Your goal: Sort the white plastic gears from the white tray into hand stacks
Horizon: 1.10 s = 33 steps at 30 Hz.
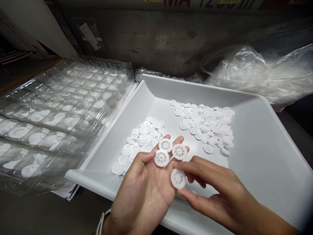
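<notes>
My left hand (146, 195) is turned palm up over a grey tray, with a white cord at its wrist. Three small white spoked plastic wheels (161, 158) rest on its fingers, the thumb against one of them. Close beside the palm, my right hand (215, 186) pinches another white plastic wheel (178, 179) by its edge, between thumb and fingers. Beyond my hands, two loose heaps of similar wheels lie in the tray: a left heap (143, 137) partly behind my left hand, and a larger right heap (210, 124).
The grey tray (244, 98) has raised walls at the back and sides. To its left stand clear compartmented plastic trays (61, 101) filled with white parts, over sheets of paper. Crumpled clear plastic bags (256, 71) lie behind at the right, before a dark panel (151, 42).
</notes>
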Motion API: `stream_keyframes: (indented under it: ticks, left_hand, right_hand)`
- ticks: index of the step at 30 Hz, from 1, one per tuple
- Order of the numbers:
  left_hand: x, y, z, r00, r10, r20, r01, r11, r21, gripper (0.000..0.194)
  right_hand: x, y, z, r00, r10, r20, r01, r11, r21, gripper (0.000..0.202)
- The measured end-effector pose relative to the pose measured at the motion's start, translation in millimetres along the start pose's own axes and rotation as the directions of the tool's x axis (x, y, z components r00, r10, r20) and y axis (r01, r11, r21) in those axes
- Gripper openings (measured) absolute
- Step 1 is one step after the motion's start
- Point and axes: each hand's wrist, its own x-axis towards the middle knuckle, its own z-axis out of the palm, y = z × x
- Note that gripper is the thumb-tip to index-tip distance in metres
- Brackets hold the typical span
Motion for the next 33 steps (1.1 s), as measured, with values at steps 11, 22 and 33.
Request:
stream_keyframes:
  ticks: [11,22,33]
  left_hand:
    - [3.6,-1.8,-0.5,1.0,-0.021,0.0,0.021,0.999,-0.024,0.045]
    - [2.8,-2.4,-6.4,0.997,-0.061,-0.05,0.058,0.996,-0.067,0.043]
    - [2.3,-2.6,-6.7,0.998,-0.06,-0.02,0.059,0.996,-0.071,0.044]
  right_hand:
    - [-2.4,2.3,1.8,0.993,-0.084,-0.084,0.075,0.992,-0.104,0.029]
    - [-3.6,0.9,1.9,0.98,-0.156,-0.123,0.129,0.97,-0.205,0.034]
    - [-9.1,1.5,6.0,0.989,-0.077,-0.125,0.058,0.987,-0.148,0.043]
